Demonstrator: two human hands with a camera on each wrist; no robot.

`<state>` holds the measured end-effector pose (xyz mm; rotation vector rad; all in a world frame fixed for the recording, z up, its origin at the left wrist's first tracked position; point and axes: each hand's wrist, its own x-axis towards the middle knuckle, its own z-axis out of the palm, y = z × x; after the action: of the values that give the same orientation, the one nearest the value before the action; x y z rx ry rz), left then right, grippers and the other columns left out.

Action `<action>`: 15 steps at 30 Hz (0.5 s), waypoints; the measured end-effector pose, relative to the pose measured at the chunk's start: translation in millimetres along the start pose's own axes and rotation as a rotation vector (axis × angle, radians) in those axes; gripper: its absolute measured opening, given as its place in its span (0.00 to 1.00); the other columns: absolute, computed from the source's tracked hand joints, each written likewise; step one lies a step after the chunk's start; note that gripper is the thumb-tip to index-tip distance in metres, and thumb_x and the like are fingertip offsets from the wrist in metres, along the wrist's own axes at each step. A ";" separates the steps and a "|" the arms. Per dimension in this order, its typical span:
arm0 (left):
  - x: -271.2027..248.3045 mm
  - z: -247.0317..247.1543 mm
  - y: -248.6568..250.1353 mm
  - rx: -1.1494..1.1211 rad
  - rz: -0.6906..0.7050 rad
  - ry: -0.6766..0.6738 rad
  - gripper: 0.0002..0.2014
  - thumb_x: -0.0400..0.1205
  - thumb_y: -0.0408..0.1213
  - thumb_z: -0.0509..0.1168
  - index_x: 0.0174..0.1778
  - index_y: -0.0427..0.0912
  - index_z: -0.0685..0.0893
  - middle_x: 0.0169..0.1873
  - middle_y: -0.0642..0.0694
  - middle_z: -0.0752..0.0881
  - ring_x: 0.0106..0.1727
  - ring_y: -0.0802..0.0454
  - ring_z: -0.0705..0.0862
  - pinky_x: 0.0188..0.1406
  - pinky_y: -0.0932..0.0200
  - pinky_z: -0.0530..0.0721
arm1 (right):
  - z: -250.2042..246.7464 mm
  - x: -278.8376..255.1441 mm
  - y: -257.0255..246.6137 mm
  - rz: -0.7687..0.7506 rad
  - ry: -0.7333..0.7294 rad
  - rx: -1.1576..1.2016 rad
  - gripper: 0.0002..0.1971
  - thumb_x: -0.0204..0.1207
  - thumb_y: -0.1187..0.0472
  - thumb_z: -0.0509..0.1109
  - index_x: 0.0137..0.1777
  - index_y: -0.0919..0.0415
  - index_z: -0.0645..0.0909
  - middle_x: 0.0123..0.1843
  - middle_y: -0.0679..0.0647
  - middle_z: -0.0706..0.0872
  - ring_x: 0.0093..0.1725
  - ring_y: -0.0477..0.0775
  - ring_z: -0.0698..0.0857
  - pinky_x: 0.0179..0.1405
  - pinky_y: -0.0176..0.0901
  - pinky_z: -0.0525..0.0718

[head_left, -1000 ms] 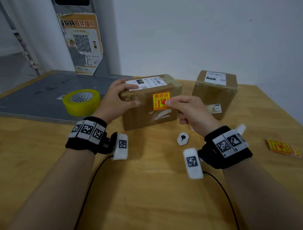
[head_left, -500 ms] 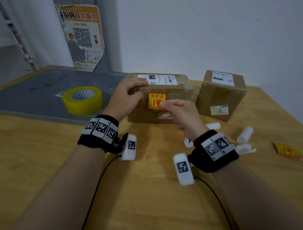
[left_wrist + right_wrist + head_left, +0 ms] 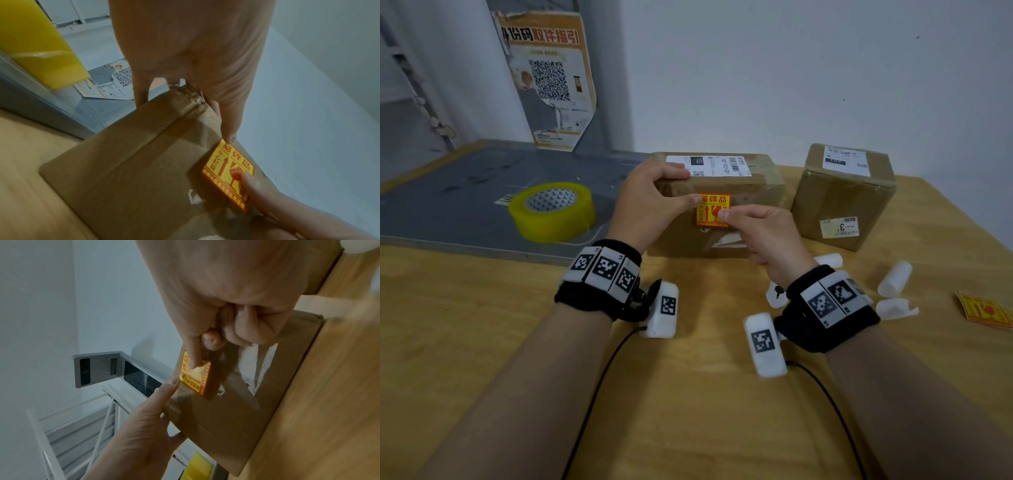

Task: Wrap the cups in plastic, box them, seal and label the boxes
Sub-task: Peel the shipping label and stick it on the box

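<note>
A taped brown box [image 3: 753,192] stands on the wooden table [image 3: 688,394], with a white shipping label [image 3: 709,166] on top. A yellow-orange fragile sticker [image 3: 712,210] is on its front face. My left hand [image 3: 654,202] grips the box's top left corner, fingers over the top, and its thumb touches the sticker's upper left corner [image 3: 225,143]. My right hand [image 3: 756,229] presses its thumb on the sticker [image 3: 195,376]; its other fingers are curled in and hold nothing. The cups are not visible.
A second labelled box [image 3: 842,195] stands to the right. A yellow tape roll [image 3: 551,212] sits on the grey mat [image 3: 448,205] at the left. Rolled white paper pieces [image 3: 895,279] and a stack of fragile stickers [image 3: 986,310] lie at the right.
The box has turned to face me more squarely. My left thumb has slid right to the sticker's corner, and my right thumb has stayed on the sticker.
</note>
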<state>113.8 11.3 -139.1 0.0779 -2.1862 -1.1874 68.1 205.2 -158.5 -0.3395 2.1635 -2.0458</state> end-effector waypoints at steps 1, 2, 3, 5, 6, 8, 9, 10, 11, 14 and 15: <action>-0.2 0.6 0.3 0.005 -0.001 0.009 0.19 0.73 0.43 0.84 0.59 0.51 0.90 0.60 0.55 0.85 0.63 0.61 0.82 0.54 0.76 0.79 | 0.3 0.6 -0.2 0.001 0.001 -0.003 0.08 0.77 0.53 0.82 0.51 0.56 0.94 0.22 0.45 0.71 0.21 0.45 0.64 0.18 0.38 0.59; -0.5 1.6 0.4 0.009 -0.001 0.015 0.19 0.72 0.44 0.84 0.59 0.51 0.90 0.60 0.56 0.85 0.63 0.60 0.82 0.56 0.72 0.80 | 0.6 1.2 -0.4 0.002 0.004 -0.005 0.09 0.77 0.53 0.82 0.51 0.56 0.94 0.21 0.45 0.71 0.20 0.45 0.63 0.18 0.38 0.60; -0.7 2.8 0.7 0.012 -0.001 0.019 0.20 0.72 0.44 0.84 0.58 0.51 0.90 0.60 0.56 0.85 0.63 0.60 0.82 0.58 0.68 0.82 | 0.7 1.7 -0.7 0.002 0.006 -0.010 0.09 0.77 0.52 0.82 0.51 0.56 0.94 0.21 0.44 0.71 0.20 0.45 0.63 0.18 0.38 0.60; -1.3 5.0 1.7 0.013 -0.007 0.032 0.19 0.72 0.45 0.84 0.58 0.51 0.89 0.59 0.57 0.85 0.63 0.60 0.82 0.61 0.62 0.84 | 1.0 2.6 -1.2 0.003 0.008 -0.023 0.09 0.77 0.52 0.82 0.51 0.55 0.94 0.20 0.43 0.71 0.19 0.44 0.64 0.18 0.37 0.60; -1.3 6.0 2.1 0.012 -0.011 0.040 0.19 0.72 0.45 0.84 0.57 0.51 0.89 0.59 0.57 0.85 0.63 0.60 0.82 0.62 0.60 0.84 | 1.3 3.1 -1.2 0.007 0.012 -0.027 0.09 0.77 0.52 0.82 0.51 0.55 0.94 0.19 0.42 0.72 0.18 0.44 0.64 0.18 0.37 0.61; -0.8 7.4 2.3 0.009 -0.016 0.056 0.19 0.72 0.45 0.84 0.57 0.50 0.89 0.58 0.58 0.86 0.63 0.60 0.82 0.64 0.56 0.85 | 1.7 3.8 -1.2 0.015 0.019 -0.023 0.09 0.77 0.52 0.82 0.51 0.55 0.94 0.19 0.42 0.72 0.19 0.44 0.64 0.18 0.37 0.60; -0.6 8.0 2.1 0.009 -0.017 0.063 0.19 0.72 0.45 0.84 0.57 0.50 0.89 0.58 0.57 0.86 0.63 0.60 0.82 0.64 0.55 0.85 | 1.9 4.4 -1.4 0.017 0.020 -0.020 0.08 0.77 0.52 0.82 0.51 0.55 0.94 0.19 0.43 0.72 0.19 0.45 0.64 0.18 0.37 0.60; -0.2 8.6 1.7 0.009 -0.017 0.068 0.19 0.72 0.45 0.84 0.56 0.50 0.89 0.58 0.57 0.86 0.63 0.59 0.83 0.65 0.53 0.86 | 1.9 4.7 -1.5 0.017 0.019 -0.017 0.08 0.77 0.52 0.82 0.51 0.55 0.94 0.20 0.43 0.72 0.19 0.45 0.64 0.18 0.37 0.60; -0.1 9.1 1.2 0.009 -0.018 0.071 0.19 0.72 0.44 0.84 0.56 0.50 0.89 0.58 0.56 0.86 0.64 0.58 0.83 0.65 0.52 0.86 | 1.9 5.0 -1.5 0.018 0.019 -0.016 0.08 0.77 0.52 0.82 0.51 0.55 0.94 0.20 0.44 0.72 0.20 0.45 0.64 0.18 0.36 0.60; 0.1 11.2 -0.3 0.005 -0.019 0.081 0.18 0.72 0.44 0.84 0.55 0.50 0.89 0.58 0.56 0.87 0.64 0.57 0.83 0.66 0.49 0.86 | 1.8 6.3 -1.3 0.015 0.021 -0.019 0.08 0.77 0.52 0.82 0.51 0.55 0.94 0.20 0.44 0.71 0.20 0.45 0.64 0.18 0.36 0.60; 0.2 11.7 -0.7 0.005 -0.019 0.085 0.18 0.72 0.44 0.84 0.56 0.50 0.89 0.58 0.56 0.87 0.64 0.57 0.83 0.65 0.49 0.86 | 1.8 6.6 -0.9 0.013 0.023 -0.025 0.08 0.76 0.51 0.82 0.51 0.54 0.94 0.21 0.44 0.72 0.20 0.45 0.64 0.18 0.36 0.60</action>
<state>106.8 19.5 -144.0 0.1491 -2.1187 -1.1684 62.2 201.7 -157.3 -0.3055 2.2003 -2.0276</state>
